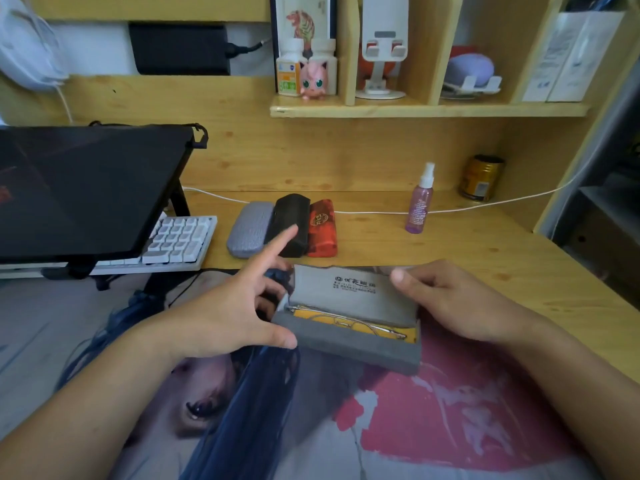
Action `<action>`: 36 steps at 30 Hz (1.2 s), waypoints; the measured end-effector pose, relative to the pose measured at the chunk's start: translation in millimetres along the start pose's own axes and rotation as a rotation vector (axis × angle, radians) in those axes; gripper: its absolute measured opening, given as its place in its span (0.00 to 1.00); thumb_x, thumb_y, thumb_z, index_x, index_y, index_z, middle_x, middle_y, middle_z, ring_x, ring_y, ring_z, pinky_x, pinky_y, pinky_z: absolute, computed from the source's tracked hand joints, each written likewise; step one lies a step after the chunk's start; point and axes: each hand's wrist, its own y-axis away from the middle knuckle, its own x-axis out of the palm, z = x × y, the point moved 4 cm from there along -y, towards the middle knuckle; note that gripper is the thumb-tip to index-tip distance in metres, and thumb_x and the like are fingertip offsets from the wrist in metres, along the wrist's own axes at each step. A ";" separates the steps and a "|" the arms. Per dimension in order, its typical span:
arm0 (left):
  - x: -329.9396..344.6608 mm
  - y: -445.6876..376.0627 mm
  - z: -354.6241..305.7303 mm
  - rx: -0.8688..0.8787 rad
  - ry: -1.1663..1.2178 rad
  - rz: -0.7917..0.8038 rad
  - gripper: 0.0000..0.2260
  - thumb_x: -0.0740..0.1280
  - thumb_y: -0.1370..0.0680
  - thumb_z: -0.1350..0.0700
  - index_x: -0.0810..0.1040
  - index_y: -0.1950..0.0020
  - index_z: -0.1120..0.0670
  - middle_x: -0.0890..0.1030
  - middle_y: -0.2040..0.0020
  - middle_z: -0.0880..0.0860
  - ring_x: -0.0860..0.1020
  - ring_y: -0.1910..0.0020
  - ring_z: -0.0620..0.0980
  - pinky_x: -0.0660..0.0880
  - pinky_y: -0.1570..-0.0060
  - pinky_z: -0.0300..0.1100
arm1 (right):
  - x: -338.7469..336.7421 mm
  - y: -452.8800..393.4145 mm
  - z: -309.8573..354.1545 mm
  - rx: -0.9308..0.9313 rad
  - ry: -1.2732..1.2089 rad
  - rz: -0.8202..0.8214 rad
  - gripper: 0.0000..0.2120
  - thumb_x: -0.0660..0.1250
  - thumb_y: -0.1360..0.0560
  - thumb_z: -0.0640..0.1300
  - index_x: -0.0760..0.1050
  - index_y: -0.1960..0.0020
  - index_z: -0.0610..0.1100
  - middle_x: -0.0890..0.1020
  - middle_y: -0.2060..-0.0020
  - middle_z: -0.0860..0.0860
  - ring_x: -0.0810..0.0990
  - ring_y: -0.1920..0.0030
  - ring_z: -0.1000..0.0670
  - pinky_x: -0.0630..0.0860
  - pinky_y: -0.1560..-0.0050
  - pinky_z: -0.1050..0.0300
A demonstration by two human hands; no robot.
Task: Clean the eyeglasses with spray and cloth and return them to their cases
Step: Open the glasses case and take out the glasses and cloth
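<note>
**Grey case held open, glasses inside**

The person held a grey eyeglass case [349,327] on the printed desk mat [450,427], directly in front of the body. Its lid stood up, and thin-framed eyeglasses [349,322] lay inside on a yellow lining. The left hand [239,306] was spread wide at the case's left end: the thumb touched the front edge of the base, the index finger pointed up and away, and the other fingers were partly hidden behind the lid. This hand probably kept the base from sliding. The right hand [446,299] was at the right end, its fingers curled around the back of the lid, apparently to hold the lid up.

Three more cases, one grey textured [247,228], one black [289,223] and one red [322,226], lay closed side by side further back on the wooden desk [485,244]. The spray bottle [420,202] stood upright to the right of them, well apart from both hands. No cleaning cloth could be clearly seen.
</note>
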 end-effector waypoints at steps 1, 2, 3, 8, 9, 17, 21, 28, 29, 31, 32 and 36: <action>2.0 -0.8 -0.1 0.001 0.003 -0.001 0.57 0.83 0.35 0.63 0.52 0.28 0.20 0.69 0.33 0.50 0.75 0.43 0.66 0.79 0.41 0.57 | 1.3 -2.6 -3.0 0.024 -0.012 -0.047 0.32 0.58 0.22 0.68 0.72 0.61 0.39 0.70 0.66 0.55 0.69 0.64 0.56 0.68 0.60 0.48; 3.7 -1.6 -0.2 0.005 -0.024 -0.001 0.57 0.83 0.35 0.62 0.52 0.28 0.20 0.69 0.33 0.49 0.76 0.43 0.65 0.78 0.41 0.57 | 3.0 -5.5 -6.1 0.039 -0.020 -0.108 0.28 0.59 0.20 0.65 0.72 0.61 0.39 0.69 0.67 0.55 0.68 0.64 0.55 0.68 0.59 0.48; 5.1 -2.7 0.5 0.012 -0.060 -0.002 0.56 0.84 0.35 0.60 0.53 0.28 0.20 0.69 0.35 0.49 0.76 0.43 0.61 0.78 0.41 0.54 | 4.6 -9.1 -8.7 0.059 -0.020 -0.176 0.23 0.61 0.19 0.60 0.73 0.61 0.41 0.70 0.69 0.57 0.69 0.65 0.55 0.69 0.59 0.48; 3.8 -4.6 4.8 -0.024 -0.257 -0.019 0.47 0.82 0.36 0.46 0.56 0.32 0.18 0.71 0.36 0.37 0.72 0.37 0.37 0.70 0.36 0.39 | 5.5 -18.9 -17.1 0.147 -0.042 -0.285 0.16 0.67 0.20 0.51 0.77 0.64 0.46 0.73 0.74 0.58 0.72 0.70 0.55 0.71 0.61 0.53; 2.5 -4.8 6.1 -0.052 -0.319 -0.018 0.44 0.81 0.36 0.41 0.57 0.32 0.18 0.70 0.34 0.36 0.68 0.34 0.34 0.66 0.33 0.39 | 4.8 -18.9 -18.4 0.157 -0.059 -0.285 0.16 0.67 0.20 0.51 0.77 0.65 0.46 0.73 0.74 0.58 0.72 0.70 0.56 0.71 0.61 0.54; 0.6 -7.3 10.5 -0.072 -0.422 0.031 0.43 0.75 0.40 0.29 0.63 0.26 0.28 0.63 0.39 0.26 0.60 0.32 0.27 0.61 0.32 0.36 | -10.3 -7.9 11.4 -0.102 0.229 -0.540 0.02 0.71 0.23 0.48 0.81 0.54 0.54 0.78 0.58 0.58 0.75 0.53 0.57 0.69 0.50 0.63; 0.5 -7.1 12.4 -0.056 -0.437 0.029 0.42 0.73 0.41 0.27 0.61 0.28 0.24 0.68 0.38 0.32 0.65 0.33 0.32 0.63 0.36 0.33 | 7.1 1.1 43.0 -0.323 0.328 -0.265 0.06 0.70 0.23 0.53 0.84 0.55 0.54 0.79 0.59 0.59 0.74 0.52 0.54 0.68 0.49 0.65; -4.4 -4.5 4.6 -0.039 -0.380 0.024 0.32 0.70 0.31 0.33 0.66 0.28 0.30 0.74 0.40 0.37 0.72 0.40 0.33 0.66 0.43 0.27 | 28.3 -2.1 45.0 -0.178 0.402 -0.082 0.05 0.71 0.24 0.53 0.85 0.52 0.55 0.80 0.58 0.59 0.72 0.50 0.56 0.68 0.47 0.63; -5.0 -3.8 2.7 -0.045 -0.371 0.025 0.31 0.69 0.31 0.33 0.67 0.29 0.30 0.74 0.42 0.37 0.72 0.43 0.32 0.65 0.46 0.24 | 27.4 -2.6 44.9 -0.157 0.385 -0.056 0.05 0.71 0.24 0.53 0.85 0.52 0.55 0.80 0.58 0.59 0.72 0.50 0.56 0.68 0.47 0.64; -5.9 -3.1 1.5 -0.058 -0.384 0.039 0.30 0.69 0.31 0.34 0.68 0.29 0.30 0.73 0.42 0.37 0.71 0.44 0.31 0.65 0.49 0.22 | 27.7 -5.0 46.3 -0.141 0.383 0.006 0.04 0.71 0.23 0.52 0.85 0.53 0.55 0.79 0.59 0.59 0.72 0.51 0.58 0.66 0.48 0.68; -5.9 -2.7 1.7 -0.061 -0.398 0.049 0.30 0.70 0.30 0.34 0.67 0.29 0.30 0.73 0.41 0.37 0.71 0.43 0.31 0.65 0.48 0.23 | 29.1 -6.9 47.7 -0.144 0.414 0.032 0.05 0.71 0.23 0.52 0.85 0.54 0.54 0.79 0.60 0.59 0.71 0.53 0.58 0.65 0.49 0.69; -6.4 -2.4 5.2 -0.067 -0.412 0.070 0.33 0.74 0.35 0.30 0.68 0.32 0.27 0.73 0.41 0.34 0.71 0.40 0.33 0.68 0.43 0.30 | 22.1 -13.2 50.0 -0.165 0.473 -0.095 0.05 0.71 0.23 0.49 0.84 0.57 0.51 0.79 0.60 0.56 0.73 0.55 0.56 0.65 0.53 0.66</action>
